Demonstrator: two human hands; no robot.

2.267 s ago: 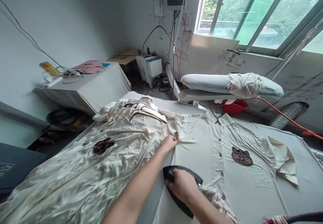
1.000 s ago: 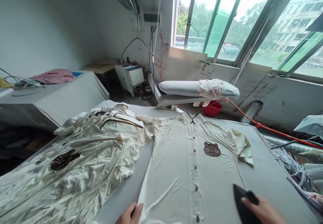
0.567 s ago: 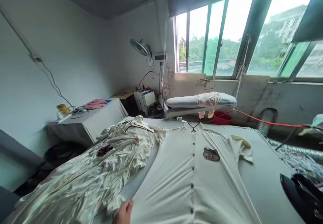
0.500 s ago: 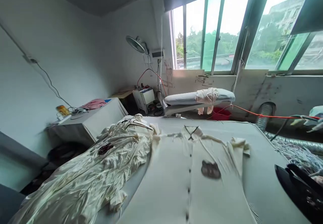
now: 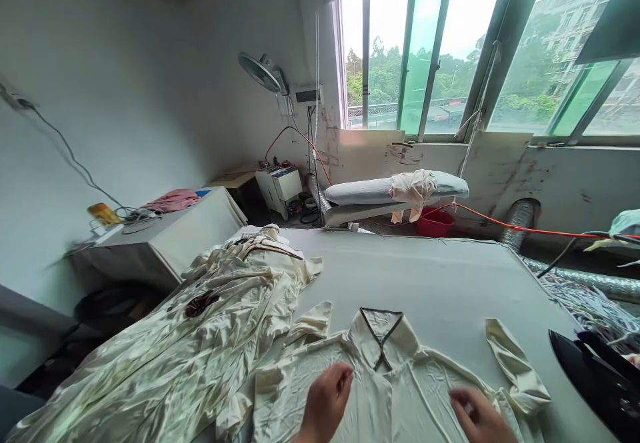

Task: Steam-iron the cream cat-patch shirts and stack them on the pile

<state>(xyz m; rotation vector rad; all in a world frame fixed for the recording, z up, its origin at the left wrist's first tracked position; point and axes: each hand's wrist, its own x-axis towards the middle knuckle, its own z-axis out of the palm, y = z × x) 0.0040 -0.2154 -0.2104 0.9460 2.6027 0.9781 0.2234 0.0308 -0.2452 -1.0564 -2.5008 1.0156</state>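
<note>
A cream shirt (image 5: 370, 396) with a dark-edged collar lies face up on the pale padded table (image 5: 380, 263), its sleeves bent out to the sides. Over its left part is my left hand (image 5: 327, 400), fingers curled together; whatever they pinch, if anything, is too small to name. My right hand (image 5: 480, 416), slightly blurred, hovers over the right part near the sleeve, with its fingers curled and their contents unclear. A crumpled pile of cream garments (image 5: 200, 343) with a dark patch lies left of the shirt.
A black iron (image 5: 595, 383) stands at the table's right edge. Behind the table are a padded sleeve board (image 5: 360, 191) with a cloth on it, a red bucket (image 5: 434, 223) and an orange hose (image 5: 530, 230). A side table (image 5: 165, 236) stands at left.
Both my hands have come into view over the shirt. The shirt has shifted towards me, its collar lower in view, and its dark chest patch no longer shows.
</note>
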